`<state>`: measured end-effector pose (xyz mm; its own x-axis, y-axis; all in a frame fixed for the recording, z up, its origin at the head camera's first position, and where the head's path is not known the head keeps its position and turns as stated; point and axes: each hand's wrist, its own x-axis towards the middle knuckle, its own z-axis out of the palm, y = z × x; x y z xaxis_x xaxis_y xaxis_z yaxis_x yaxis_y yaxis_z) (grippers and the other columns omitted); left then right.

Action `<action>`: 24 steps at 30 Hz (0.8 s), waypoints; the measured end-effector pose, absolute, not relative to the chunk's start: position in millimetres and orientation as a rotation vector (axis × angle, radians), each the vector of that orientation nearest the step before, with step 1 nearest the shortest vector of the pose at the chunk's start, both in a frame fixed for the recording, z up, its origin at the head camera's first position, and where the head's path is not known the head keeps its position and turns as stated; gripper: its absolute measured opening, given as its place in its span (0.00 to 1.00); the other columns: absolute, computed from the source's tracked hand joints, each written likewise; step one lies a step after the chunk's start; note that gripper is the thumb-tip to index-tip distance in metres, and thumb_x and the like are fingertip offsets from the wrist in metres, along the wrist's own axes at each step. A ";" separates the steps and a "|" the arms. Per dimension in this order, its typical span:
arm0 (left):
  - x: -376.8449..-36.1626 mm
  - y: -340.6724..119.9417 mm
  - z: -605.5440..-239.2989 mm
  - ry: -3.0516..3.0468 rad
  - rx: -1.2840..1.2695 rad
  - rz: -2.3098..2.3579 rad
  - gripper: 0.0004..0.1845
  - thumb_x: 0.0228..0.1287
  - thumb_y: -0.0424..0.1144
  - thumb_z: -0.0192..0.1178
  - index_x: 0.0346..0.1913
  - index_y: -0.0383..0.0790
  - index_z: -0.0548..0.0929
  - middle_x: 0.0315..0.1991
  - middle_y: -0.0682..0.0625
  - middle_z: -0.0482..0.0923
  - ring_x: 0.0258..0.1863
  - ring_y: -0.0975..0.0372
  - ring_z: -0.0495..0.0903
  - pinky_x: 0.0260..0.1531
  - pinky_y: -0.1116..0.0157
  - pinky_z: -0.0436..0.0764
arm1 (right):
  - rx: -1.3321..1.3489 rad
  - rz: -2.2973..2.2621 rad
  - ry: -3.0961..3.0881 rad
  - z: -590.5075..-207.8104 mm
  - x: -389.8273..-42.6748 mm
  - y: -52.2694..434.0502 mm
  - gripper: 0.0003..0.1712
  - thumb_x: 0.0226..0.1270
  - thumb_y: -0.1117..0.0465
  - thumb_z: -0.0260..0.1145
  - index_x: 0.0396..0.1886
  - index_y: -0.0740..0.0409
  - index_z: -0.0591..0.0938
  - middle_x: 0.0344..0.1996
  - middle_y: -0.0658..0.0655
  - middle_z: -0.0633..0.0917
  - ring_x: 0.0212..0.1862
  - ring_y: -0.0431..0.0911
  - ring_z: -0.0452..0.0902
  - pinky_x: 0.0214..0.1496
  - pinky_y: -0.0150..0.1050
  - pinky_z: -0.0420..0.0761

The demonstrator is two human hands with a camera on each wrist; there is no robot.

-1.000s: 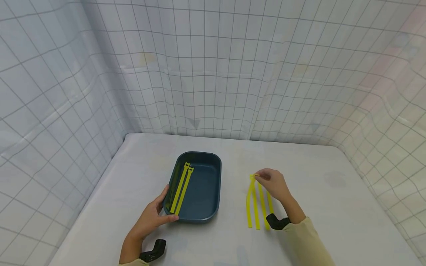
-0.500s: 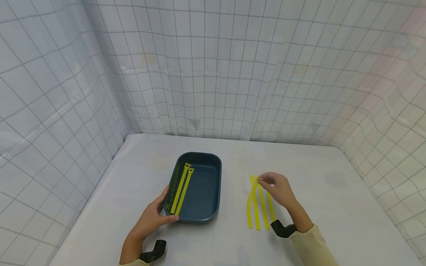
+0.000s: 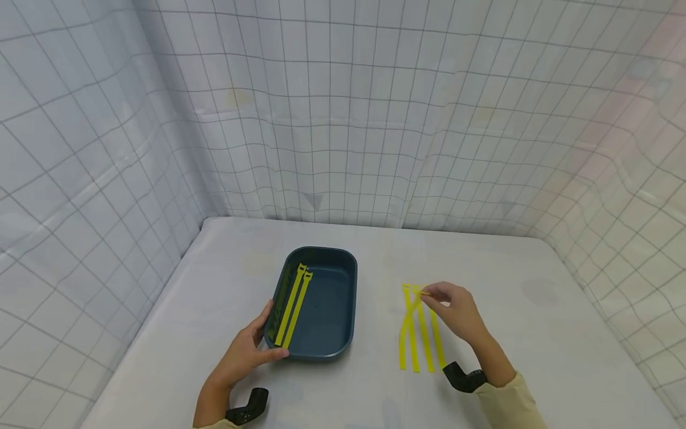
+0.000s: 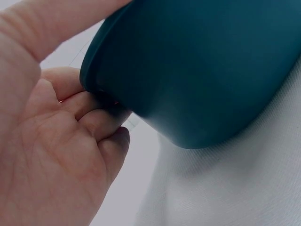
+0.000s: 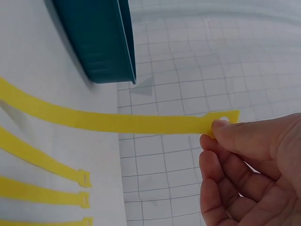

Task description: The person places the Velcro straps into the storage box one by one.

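Two yellow strips [image 3: 292, 305] lying side by side lengthwise along the left inner wall of a dark teal tray [image 3: 332, 333], itself resting on the white worktop [image 3: 536, 333]. Left hand [image 3: 241, 351] gripping the tray's near left corner, thumb over the rim by the strips' near ends, fingers curled under the outer wall; in the left wrist view, fingers [image 4: 101, 120] tucked beneath the tray's rounded underside [image 4: 202, 70], touching it. Right hand [image 3: 455, 310] to the right of the tray, well apart from it, pinching the slotted end of one yellow strip [image 3: 415, 298] between thumb and forefinger. In the right wrist view, that strip [image 5: 122, 122] raised clear of the worktop at its pinched end, stretched out from the fingertips [image 5: 225, 132], far end trailing down towards the surface. Three more yellow strips [image 3: 423, 342] flat on the worktop just beside the right hand, roughly parallel, running towards the near edge; the lifted strip crossing over the leftmost of them in the head view. Slotted tips of the flat strips [image 5: 82, 200] visible in the right wrist view. Gridded white sheeting [image 3: 343, 119] hanging as a backdrop around the worktop on three sides.
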<state>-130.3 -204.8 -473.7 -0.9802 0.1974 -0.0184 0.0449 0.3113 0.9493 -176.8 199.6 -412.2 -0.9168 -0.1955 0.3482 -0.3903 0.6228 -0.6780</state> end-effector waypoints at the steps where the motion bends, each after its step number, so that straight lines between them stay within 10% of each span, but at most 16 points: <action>1: -131.0 -205.0 -474.7 2.440 0.228 1.750 0.55 0.46 0.38 0.72 0.72 0.39 0.45 0.71 0.43 0.43 0.68 0.50 0.47 0.62 0.54 0.54 | 0.486 1.163 -2.600 -411.3 -174.6 200.6 0.06 0.57 0.65 0.67 0.35 0.59 0.83 0.32 0.50 0.84 0.34 0.44 0.80 0.37 0.39 0.80; 24: -132.0 -205.7 -476.0 2.444 0.212 1.750 0.55 0.46 0.38 0.72 0.72 0.38 0.46 0.71 0.43 0.43 0.68 0.51 0.48 0.62 0.55 0.54 | 0.569 1.049 -2.552 -382.5 -144.2 206.0 0.08 0.55 0.67 0.69 0.34 0.52 0.83 0.33 0.42 0.81 0.35 0.38 0.75 0.35 0.37 0.79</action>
<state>-132.0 -205.7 -476.0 -0.9819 0.1881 -0.0224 0.0393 0.3181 0.9472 -144.2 206.0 -382.5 -0.8684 -0.2379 0.4350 -0.4750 0.6505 -0.5927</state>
